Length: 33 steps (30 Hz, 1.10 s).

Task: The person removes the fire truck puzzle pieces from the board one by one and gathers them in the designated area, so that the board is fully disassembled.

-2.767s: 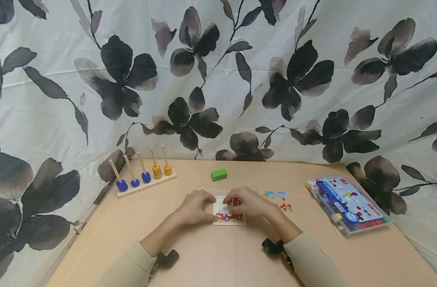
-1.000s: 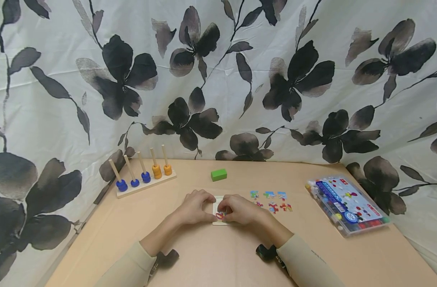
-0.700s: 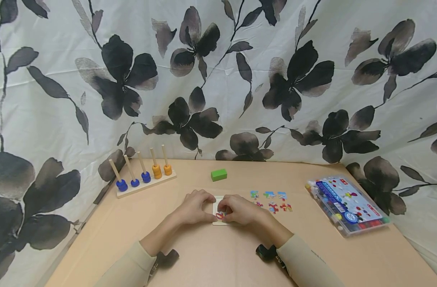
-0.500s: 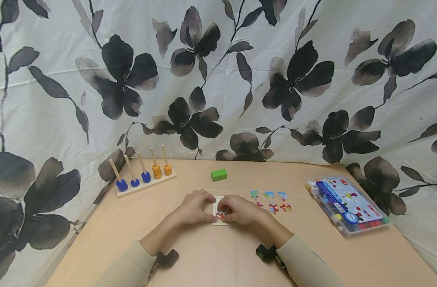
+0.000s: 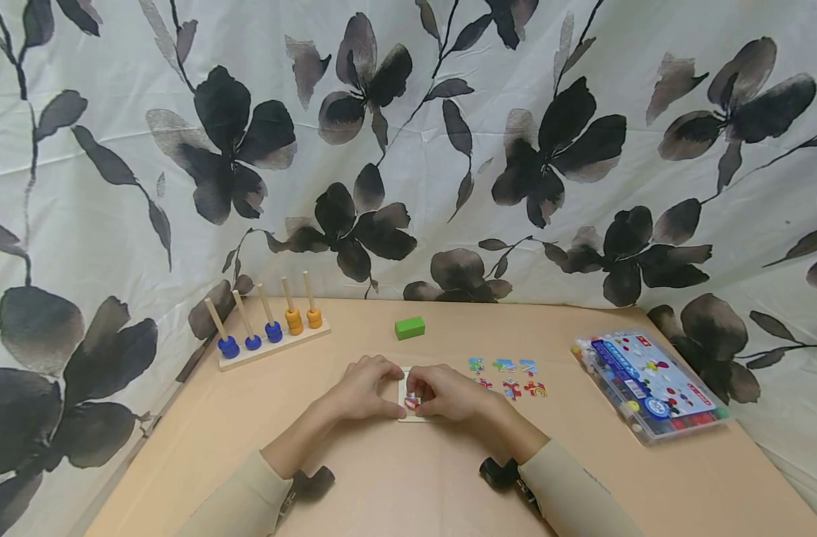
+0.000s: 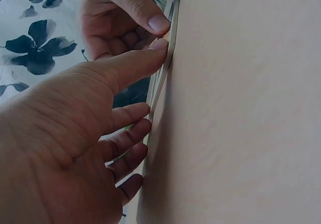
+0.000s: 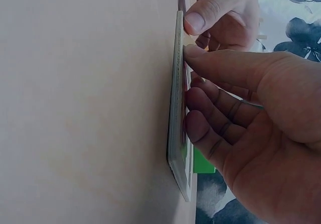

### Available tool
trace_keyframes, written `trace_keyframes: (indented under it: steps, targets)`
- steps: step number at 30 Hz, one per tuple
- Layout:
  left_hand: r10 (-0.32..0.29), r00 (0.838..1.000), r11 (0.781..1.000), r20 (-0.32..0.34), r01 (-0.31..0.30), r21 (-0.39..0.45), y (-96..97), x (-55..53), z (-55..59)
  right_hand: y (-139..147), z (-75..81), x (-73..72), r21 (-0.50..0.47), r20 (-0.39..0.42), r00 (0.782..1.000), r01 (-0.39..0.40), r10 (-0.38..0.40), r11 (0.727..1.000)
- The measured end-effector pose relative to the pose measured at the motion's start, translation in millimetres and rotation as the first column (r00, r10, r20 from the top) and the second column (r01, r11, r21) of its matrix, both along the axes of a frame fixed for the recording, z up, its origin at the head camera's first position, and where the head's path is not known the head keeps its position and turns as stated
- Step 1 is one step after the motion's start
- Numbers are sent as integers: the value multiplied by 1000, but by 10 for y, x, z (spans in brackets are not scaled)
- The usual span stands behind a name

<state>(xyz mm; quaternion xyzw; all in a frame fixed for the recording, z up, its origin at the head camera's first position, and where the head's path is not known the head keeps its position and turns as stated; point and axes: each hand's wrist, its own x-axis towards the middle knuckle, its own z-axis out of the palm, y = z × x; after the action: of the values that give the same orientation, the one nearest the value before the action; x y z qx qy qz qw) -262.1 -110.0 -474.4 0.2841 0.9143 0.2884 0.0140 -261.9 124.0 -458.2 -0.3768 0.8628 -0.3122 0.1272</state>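
A small flat jigsaw puzzle board (image 5: 414,419) with a pale frame lies before me on the table. My left hand (image 5: 363,388) holds its left side, thumb at the lower corner and fingers along the upper edge. In the left wrist view the left thumb (image 6: 143,61) lies right at the board's rim. My right hand (image 5: 452,393) bends over the board, thumb and fingers on a red and white puzzle piece (image 5: 411,403). It covers most of the picture. In the right wrist view the right fingertips (image 7: 196,126) rest at the board's face.
Several loose puzzle pieces (image 5: 511,388) lie in two rows to the right. A green block (image 5: 409,327) sits behind the board. At the back left stands a peg stand (image 5: 274,345) with blue and orange rings. A clear case (image 5: 653,384) of colourful parts lies at right.
Since the oldest frame my right hand has come down and left over the car picture, uncovering the loose pieces at right. My left hand has stayed at the board's edge.
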Motion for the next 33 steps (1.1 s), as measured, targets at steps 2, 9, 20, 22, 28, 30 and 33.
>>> trace_keyframes:
  steps: [2,9,20,22,28,30,33]
  targets:
    - [-1,1000,1000,1,1,0,-3,-1,1,1,4,-4,0,7,1000,1,-1,1000]
    - [-3,1000,1000,10,3,4,-3,-1,11,15,10,-16,-47,47,999,-1,3,999]
    - [-3,1000,1000,-4,3,3,-3,9,17,63,3,-41,-146,174,985,31,-6,989]
    - [-4,1000,1000,-8,4,5,-3,10,15,74,4,-42,-161,194,981,40,-8,986]
    - [-9,1000,1000,-28,9,5,-6,5,2,95,49,-31,-183,194,981,57,-21,981]
    - [-10,1000,1000,-27,10,7,-6,4,1,98,57,-28,-188,197,980,59,-21,980]
    - [-10,1000,1000,-28,10,8,-6,2,-3,101,57,-25,-197,217,976,58,-14,979]
